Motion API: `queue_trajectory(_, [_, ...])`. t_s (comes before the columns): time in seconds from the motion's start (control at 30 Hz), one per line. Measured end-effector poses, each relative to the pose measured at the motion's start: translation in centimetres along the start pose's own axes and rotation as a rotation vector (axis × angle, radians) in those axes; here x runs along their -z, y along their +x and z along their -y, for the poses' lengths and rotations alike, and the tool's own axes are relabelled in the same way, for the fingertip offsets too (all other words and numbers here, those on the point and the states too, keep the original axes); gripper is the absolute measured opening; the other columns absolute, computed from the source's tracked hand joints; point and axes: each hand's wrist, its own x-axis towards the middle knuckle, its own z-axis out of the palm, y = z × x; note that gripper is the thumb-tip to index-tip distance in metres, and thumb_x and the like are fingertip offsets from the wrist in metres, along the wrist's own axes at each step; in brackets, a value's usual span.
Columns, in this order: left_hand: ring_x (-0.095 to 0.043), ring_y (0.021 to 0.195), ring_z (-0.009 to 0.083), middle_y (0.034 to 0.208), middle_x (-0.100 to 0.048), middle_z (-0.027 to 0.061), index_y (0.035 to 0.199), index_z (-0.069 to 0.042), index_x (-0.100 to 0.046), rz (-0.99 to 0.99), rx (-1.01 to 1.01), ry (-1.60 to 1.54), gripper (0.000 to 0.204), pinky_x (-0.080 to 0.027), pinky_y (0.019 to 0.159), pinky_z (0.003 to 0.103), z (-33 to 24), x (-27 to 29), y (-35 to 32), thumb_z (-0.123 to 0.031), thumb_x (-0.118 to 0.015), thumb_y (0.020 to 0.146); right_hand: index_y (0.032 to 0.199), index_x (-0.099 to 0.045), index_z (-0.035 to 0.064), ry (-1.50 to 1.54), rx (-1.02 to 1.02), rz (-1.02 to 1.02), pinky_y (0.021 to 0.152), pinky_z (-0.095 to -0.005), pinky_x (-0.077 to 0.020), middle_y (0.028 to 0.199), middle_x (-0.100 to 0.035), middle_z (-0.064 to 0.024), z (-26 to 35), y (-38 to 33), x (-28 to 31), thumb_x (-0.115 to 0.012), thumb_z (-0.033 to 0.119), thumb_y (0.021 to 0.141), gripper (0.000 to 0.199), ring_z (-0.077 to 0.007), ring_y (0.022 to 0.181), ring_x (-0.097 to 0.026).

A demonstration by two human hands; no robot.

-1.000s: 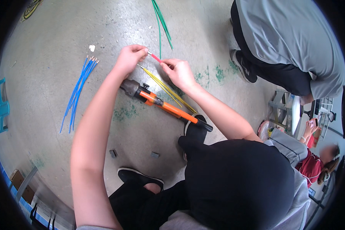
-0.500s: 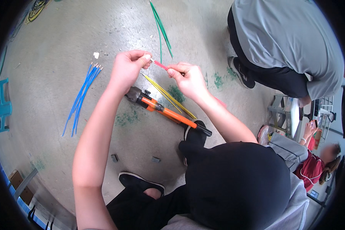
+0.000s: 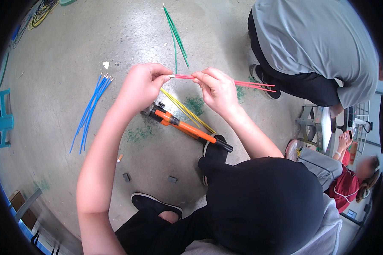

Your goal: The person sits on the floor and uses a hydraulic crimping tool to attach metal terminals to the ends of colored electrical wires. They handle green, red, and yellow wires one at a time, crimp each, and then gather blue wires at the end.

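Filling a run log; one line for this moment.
left hand: pinching red wires by one end | right hand: gripping them midway | orange tool: on floor

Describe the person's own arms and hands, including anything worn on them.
The left hand and right hand are ungloved, and no watch or bracelet shows. The left forearm and right forearm have no sleeves or visible markings. The left arm is uncovered past the elbow; the right upper arm is hidden, so its sleeve cannot be judged.

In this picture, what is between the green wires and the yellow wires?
Red wires, held in the left hand and right hand, pass between them in the head view.
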Motion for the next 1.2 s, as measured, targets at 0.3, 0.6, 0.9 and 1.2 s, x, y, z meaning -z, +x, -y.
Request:
queue_trajectory(0.3, [-0.067, 0.094, 0.0364, 0.098, -0.069, 0.0169, 0.110, -0.001, -0.072, -0.074, -0.222, 0.225, 0.019, -0.053, 0.083, 0.040, 0.0, -2.9, -2.1, -0.012, -0.063, 0.098, 0.097, -0.074, 0.0097, -0.075, 0.190, 0.036, 0.067, -0.0385, -0.0528, 0.087, -0.069, -0.0042, 1.7, 0.9, 0.1, -0.075, 0.005, 0.078, 0.020, -0.0252, 0.079, -0.068])
queue_trajectory(0.6, [-0.063, 0.077, 0.0172, 0.078, -0.067, 0.0072, 0.100, 0.003, -0.074, -0.361, 0.073, -0.196, 0.019, -0.049, 0.073, 0.034, 4.8, -2.4, -4.7, -0.013, -0.064, 0.100, 0.096, -0.071, 0.0090, 0.200, 0.149, -0.010, 0.084, -0.0337, -0.0410, 0.101, -0.067, -0.0040, 5.7, -1.5, 1.1, -0.080, 0.015, 0.082, 0.019, -0.0231, 0.095, -0.061])
queue_trajectory(0.9, [-0.041, 0.066, 0.0047, 0.076, -0.050, -0.0062, 0.110, 0.002, -0.070, -0.212, 0.114, -0.613, 0.021, -0.036, 0.062, 0.023, 3.1, -7.2, -3.1, -0.013, -0.057, 0.106, 0.102, -0.056, 0.0111, 1.654, -0.517, -0.184, 0.084, -0.0372, -0.0476, 0.083, -0.054, -0.0048, 3.5, 4.1, -0.7, -0.047, 0.045, 0.109, 0.036, -0.0212, 0.082, -0.059])
queue_trajectory(1.2, [-0.061, 0.111, 0.0183, 0.116, -0.066, 0.0132, 0.147, -0.004, -0.040, -0.054, -0.215, -0.456, 0.046, -0.044, 0.102, 0.032, 1.7, -9.7, 1.1, 0.005, -0.044, 0.101, 0.060, -0.019, 0.0184, 1.557, -0.437, -0.282, 0.048, -0.0344, -0.0176, 0.049, -0.014, 0.0054, 2.0, 5.1, 0.7, -0.034, 0.041, 0.112, 0.059, -0.0129, 0.046, -0.009])
